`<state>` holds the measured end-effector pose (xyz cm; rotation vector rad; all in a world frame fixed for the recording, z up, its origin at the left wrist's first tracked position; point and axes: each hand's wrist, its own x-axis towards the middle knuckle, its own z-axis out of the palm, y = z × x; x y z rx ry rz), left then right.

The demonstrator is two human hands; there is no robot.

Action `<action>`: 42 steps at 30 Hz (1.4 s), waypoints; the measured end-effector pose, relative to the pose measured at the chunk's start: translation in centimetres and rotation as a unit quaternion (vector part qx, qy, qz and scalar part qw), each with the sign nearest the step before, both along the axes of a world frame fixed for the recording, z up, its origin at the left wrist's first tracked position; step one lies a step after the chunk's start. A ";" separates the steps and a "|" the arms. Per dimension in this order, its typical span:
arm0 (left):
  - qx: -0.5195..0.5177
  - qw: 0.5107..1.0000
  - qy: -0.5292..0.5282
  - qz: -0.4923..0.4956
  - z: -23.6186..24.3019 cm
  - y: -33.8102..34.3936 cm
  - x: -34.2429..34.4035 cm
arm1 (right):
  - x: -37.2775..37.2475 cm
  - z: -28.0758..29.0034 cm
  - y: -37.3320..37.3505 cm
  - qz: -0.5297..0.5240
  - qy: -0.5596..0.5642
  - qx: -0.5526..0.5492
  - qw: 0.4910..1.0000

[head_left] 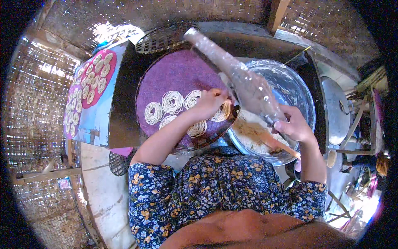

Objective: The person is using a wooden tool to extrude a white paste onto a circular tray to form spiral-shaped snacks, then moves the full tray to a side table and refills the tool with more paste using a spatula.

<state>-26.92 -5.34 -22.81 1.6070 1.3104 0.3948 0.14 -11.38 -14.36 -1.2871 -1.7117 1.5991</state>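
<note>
My right hand (295,125) grips the lower end of a long grey press-like tool (251,83), smeared with white paste. The tool slants up to the left, with a pale bar at its far end. Over the right edge of a round tray covered with purple cloth (166,72), my left hand (212,103) is curled among noodle coils. What its fingers hold, if anything, is hidden. Several pale coils of noodles (172,101) lie on the cloth. Under the tool stands a large metal basin (309,97) holding crumbly dough (245,126) and a wooden spatula (286,148).
Left of a dark wooden partition (124,99), a blue surface (94,120) bears pink and purple cloths with more noodle coils (101,85). A woven basket (159,39) leans behind the tray. A big metal lid or pan (335,112) stands on the right.
</note>
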 end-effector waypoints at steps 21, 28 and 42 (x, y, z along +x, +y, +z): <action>0.262 0.760 -0.212 0.556 -5.8 -17.7 -7.5 | 0.8 -0.8 -0.6 -0.135 0.196 -0.018 0.971; 0.114 0.820 -0.313 0.466 -2.1 -13.3 -15.0 | -0.2 -1.8 -0.7 -0.107 0.194 -0.013 0.975; 0.113 0.778 -0.614 0.062 7.2 1.6 -13.4 | -5.0 -0.9 -2.1 0.061 0.150 -0.058 0.985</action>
